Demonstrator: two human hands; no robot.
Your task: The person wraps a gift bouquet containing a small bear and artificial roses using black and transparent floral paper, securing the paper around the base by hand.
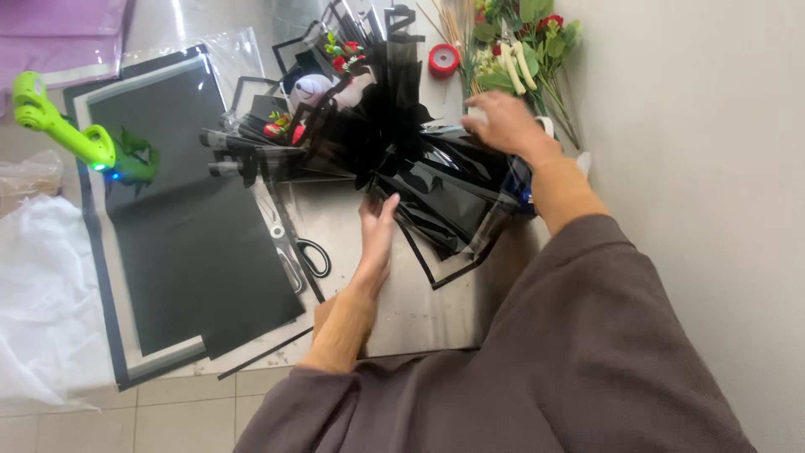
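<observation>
The left hand (375,239) lies flat, fingers together, against the lower edge of the black wrapped bouquet (394,159) lying mid-table. The right hand (503,124), fingers loosely spread, presses its far end (near the wall). Scissors (302,252) lie just left of the left hand, beside a black sheet (184,243). Bare table (411,310) shows nearer the person; a green glue gun (63,126) sits well apart.

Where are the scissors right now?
In the head view the scissors lie flat on the table, just left of the left hand, beside the right edge of the big black sheet and below the black-wrapped bouquet.
</observation>
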